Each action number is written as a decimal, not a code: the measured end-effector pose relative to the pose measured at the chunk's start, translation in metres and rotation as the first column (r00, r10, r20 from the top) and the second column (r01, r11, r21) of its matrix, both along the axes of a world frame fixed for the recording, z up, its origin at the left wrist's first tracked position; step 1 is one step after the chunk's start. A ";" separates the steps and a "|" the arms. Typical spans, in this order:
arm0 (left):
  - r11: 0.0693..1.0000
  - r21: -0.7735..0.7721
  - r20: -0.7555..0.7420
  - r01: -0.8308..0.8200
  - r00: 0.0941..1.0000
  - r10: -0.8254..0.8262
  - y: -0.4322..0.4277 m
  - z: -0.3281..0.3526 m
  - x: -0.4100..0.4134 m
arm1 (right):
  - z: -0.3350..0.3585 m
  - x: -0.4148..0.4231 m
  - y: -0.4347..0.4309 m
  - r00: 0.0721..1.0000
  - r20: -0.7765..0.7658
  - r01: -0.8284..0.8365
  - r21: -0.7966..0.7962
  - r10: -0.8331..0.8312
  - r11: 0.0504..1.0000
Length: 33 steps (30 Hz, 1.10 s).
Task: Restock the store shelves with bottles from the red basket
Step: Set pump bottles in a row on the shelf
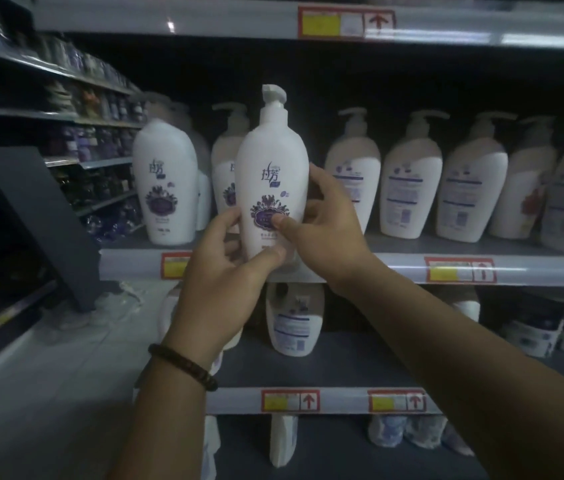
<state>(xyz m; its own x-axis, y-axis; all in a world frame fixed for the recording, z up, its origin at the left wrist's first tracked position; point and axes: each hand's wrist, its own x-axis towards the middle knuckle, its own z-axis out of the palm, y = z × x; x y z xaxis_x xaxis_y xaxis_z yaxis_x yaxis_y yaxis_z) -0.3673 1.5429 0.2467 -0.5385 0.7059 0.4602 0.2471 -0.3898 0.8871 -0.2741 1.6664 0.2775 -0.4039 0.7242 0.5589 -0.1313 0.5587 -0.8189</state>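
Observation:
A white pump bottle (pixel 272 161) with a purple flower label stands upright at the front edge of the middle shelf (pixel 395 268). My left hand (pixel 225 271) grips its lower left side, thumb across the base of the label. My right hand (pixel 325 230) grips its right side, thumb on the purple label and fingers behind. Two matching purple-label bottles (pixel 164 181) stand on the shelf to the left and behind. The red basket is out of view.
A row of several white pump bottles (pixel 412 181) with back labels facing out fills the middle shelf to the right. Another white bottle (pixel 292 320) stands on the shelf below. A dark slanted panel (pixel 41 216) and side shelves with dark bottles are at the left.

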 end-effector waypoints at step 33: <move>0.936 -0.141 -0.288 -0.322 0.918 0.273 0.015 -0.020 -0.035 | 0.012 -0.071 0.018 0.991 0.114 -0.067 -0.044 0.072 0.997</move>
